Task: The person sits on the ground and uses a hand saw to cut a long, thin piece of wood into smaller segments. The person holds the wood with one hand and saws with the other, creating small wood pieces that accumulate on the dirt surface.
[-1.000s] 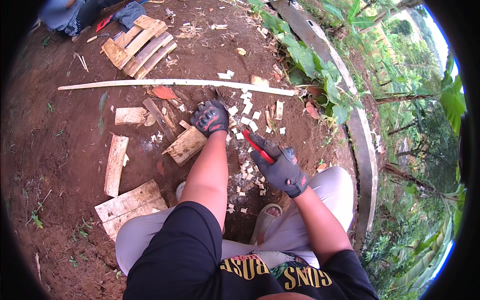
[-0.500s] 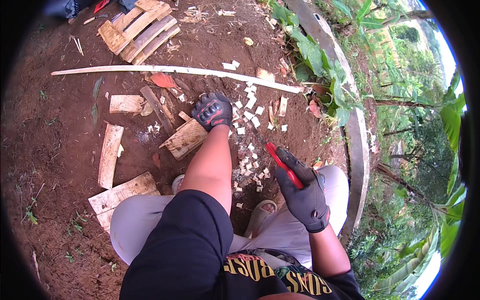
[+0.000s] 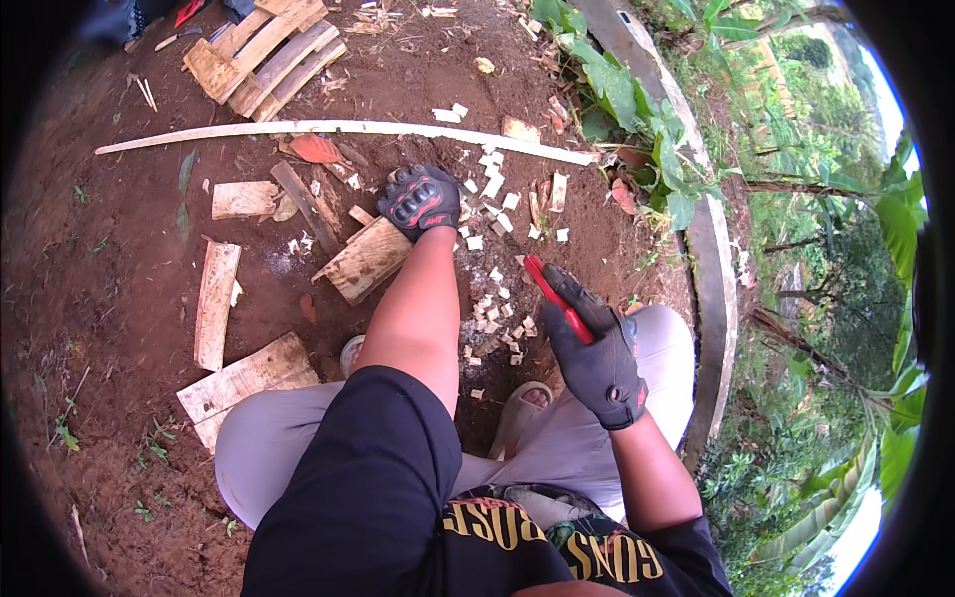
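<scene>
Bare red-brown soil [image 3: 119, 328], outdoors, strewn with offcuts; a concrete kerb [image 3: 711, 259] and green plants run along the right.

Left hand [image 3: 420, 199], gloved black with red knuckle pads, fingers curled and pressed down at the far end of a short wooden board [image 3: 363, 261] lying flat on the ground. Exact grip is hidden under the glove; it looks closed over the board's top edge or something small held there.

Right hand [image 3: 594, 350], also gloved, closed around a red-handled tool [image 3: 554, 296]. Only the red handle shows; the working end is not visible. It is held clear of the ground, above the right knee, well apart from the board.

Small pale wood chips [image 3: 492, 318] lie scattered between the two hands.

Judgement on the board: stiff, dry, light, rough-sawn, likely splintery at the edges. Best held at the far end, as now, fingers away from the middle.

Elsewhere: a long thin pale strip [image 3: 338, 129] across the ground beyond the left hand, stacked planks [image 3: 267, 55] at the top.
</scene>
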Tool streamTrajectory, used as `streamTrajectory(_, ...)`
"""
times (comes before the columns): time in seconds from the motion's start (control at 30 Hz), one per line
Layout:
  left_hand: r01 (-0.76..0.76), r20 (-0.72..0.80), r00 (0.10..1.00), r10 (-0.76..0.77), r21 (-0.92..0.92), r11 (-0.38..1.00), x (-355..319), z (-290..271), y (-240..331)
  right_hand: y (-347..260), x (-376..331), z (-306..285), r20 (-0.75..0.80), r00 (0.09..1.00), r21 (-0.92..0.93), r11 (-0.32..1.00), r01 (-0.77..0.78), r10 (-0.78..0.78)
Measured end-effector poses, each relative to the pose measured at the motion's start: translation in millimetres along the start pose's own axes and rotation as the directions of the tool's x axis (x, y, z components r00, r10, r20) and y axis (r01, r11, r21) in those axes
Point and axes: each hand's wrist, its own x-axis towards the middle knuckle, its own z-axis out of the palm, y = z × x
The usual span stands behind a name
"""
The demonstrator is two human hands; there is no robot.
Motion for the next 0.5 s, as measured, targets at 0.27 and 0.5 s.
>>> streamTrajectory(0.27, -0.017, -0.009, 1.0, 0.017, 0.001, 1.0, 5, -4, -15, -9, -28, -32, 0.002, 0.997, -0.042, 0.996, 0.074, -0.074)
streamTrajectory(0.5, -0.013, 0.03, 0.999, 0.015, -0.065, 0.998, 3, 2, -16, -6, -12, -10, 0.065, 0.998, -0.046, 0.999, 0.007, -0.004)
